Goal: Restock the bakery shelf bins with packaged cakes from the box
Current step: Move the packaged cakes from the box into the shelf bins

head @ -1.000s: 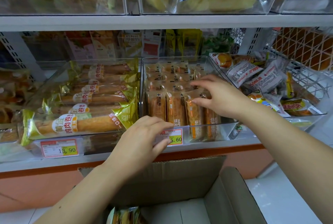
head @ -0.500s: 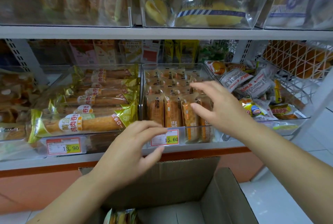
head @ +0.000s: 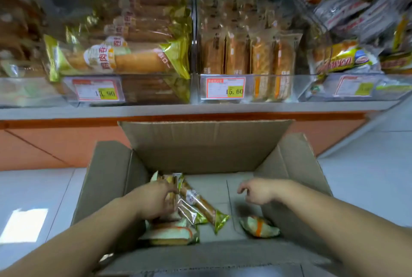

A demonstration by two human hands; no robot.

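Note:
An open cardboard box stands on the floor below the shelf. Inside lie several packaged cakes: long rolls in gold-green wrappers, a pale flat pack and a small pack with an orange stripe. My left hand is down in the box, fingers curled round the end of a packaged cake in the pile. Over the bare box floor hovers my right hand, loosely curled and holding nothing. Above, a clear bin holds upright cakes, and the left bin holds long rolls.
A third bin at the right is heaped with mixed bread packs. The grey shelf edge runs just behind the box's raised back flap. White floor tiles lie on both sides of the box.
Both hands left the middle shelf bin and dropped into the box. My view tipped down from the shelf to the box. My left hand now grips a pack.

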